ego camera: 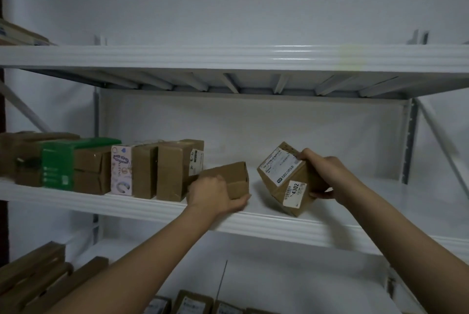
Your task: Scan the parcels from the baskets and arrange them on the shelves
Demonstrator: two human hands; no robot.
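Left hand (215, 194): clenched round the near end of a plain brown carton (229, 174); fingers over its top, thumb along its lower front edge.
Right hand (323, 176): grasping the labelled parcel (280, 181) from its 3 o'clock side; fingers over the top corner, thumb beneath.
Where the parcels are: both on the middle shelf (279, 225); the carton lies flat near the front lip; the labelled parcel is at 3 o'clock from it, a little apart.
Row of parcels (172, 169): standing at 9 o'clock from the carton; whether the carton touches the last one I cannot tell.
Carton's heading: long axis roughly 9 to 3 o'clock along the shelf front, slightly skewed; its end face turned toward 4 o'clock.
Labelled parcel's heading: tipped on one lower corner, not flat; long axis seems to run 11 to 5 o'clock; shipping label faces up toward 11 o'clock, the 4302 sticker (295, 193) faces the viewer.
Risk, tipping: if the right hand lets go while the parcel is balanced on its corner, it would likely topple forward off the lip, since that corner sits close to the edge.
Risk, knock-on: pushing the carton hard toward 9 o'clock could shove the row askew.
Risk, label: laid down on its label face, the parcel would probably read poorly from the aisle.
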